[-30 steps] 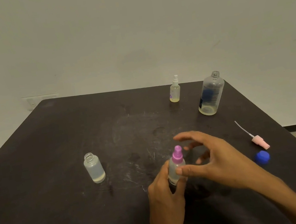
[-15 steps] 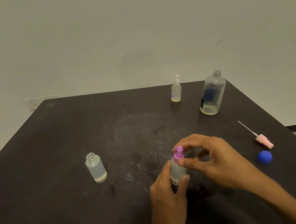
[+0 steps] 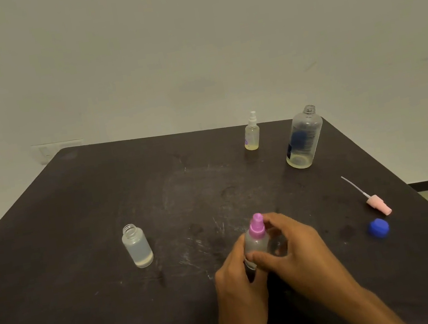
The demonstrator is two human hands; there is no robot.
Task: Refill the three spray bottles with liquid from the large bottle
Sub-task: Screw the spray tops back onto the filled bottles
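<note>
1. the landmark is the purple-topped spray bottle (image 3: 256,242), standing upright on the dark table (image 3: 62,311) near its front edge, right of centre.
2. well to the left of it, an uncapped small bottle (image 3: 137,245) stands alone with a thin layer of pale liquid at its bottom, untouched by either hand.
3. the left hand (image 3: 237,278) comes up from below and wraps the lower body of the purple-topped bottle, fingers closed around its left side and base.
4. the right hand (image 3: 293,247) reaches in from the lower right; its thumb presses across the front of the bottle's body just below the purple pump head, and its curled fingers sit behind and right of the head, so this hand is also closed on the bottle.
5. far behind the landmark and slightly right, a white-topped spray bottle (image 3: 251,133) stands with yellowish liquid low inside.
6. further right at the back, the large bottle (image 3: 303,139) stands open-necked, nearly empty.
7. well to the right of the landmark lie a pink pump head (image 3: 378,204) with its dip tube, and just in front of it a blue cap (image 3: 379,228).
</note>
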